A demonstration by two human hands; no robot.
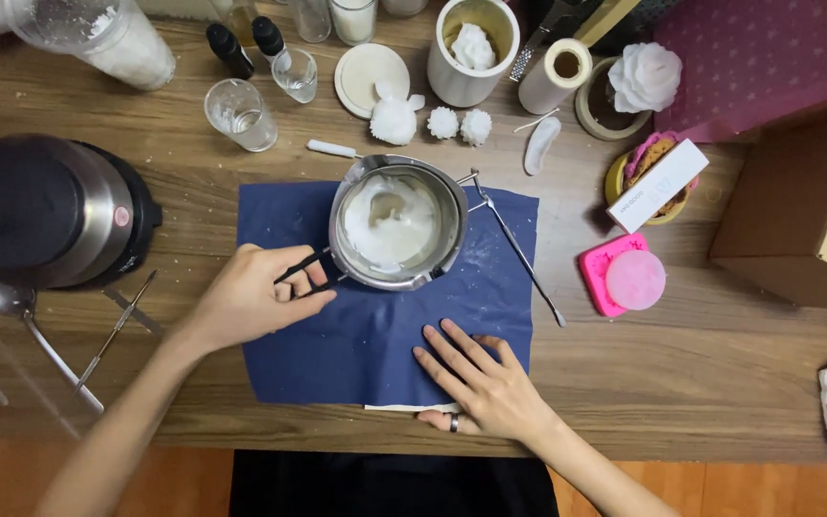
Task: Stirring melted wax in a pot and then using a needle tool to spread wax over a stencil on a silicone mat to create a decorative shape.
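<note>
A small steel melting pot [398,230] holding white wax stands on a dark blue cloth [366,340] in the middle of the wooden table [701,364]. My left hand [256,297] grips the pot's black handle at its left side. Flat on the cloth's near edge rests my right hand [485,383], fingers spread, a ring on the thumb, holding nothing. A thin metal rod [519,249] lies on the cloth just right of the pot.
A black and steel kettle [45,211] sits at left, with a spoon [21,321] and tweezers [112,330] near it. Glasses, bottles, white wax flowers [459,124] and a white jar [471,48] line the back. A pink mould [624,276] and cardboard box [801,211] stand right.
</note>
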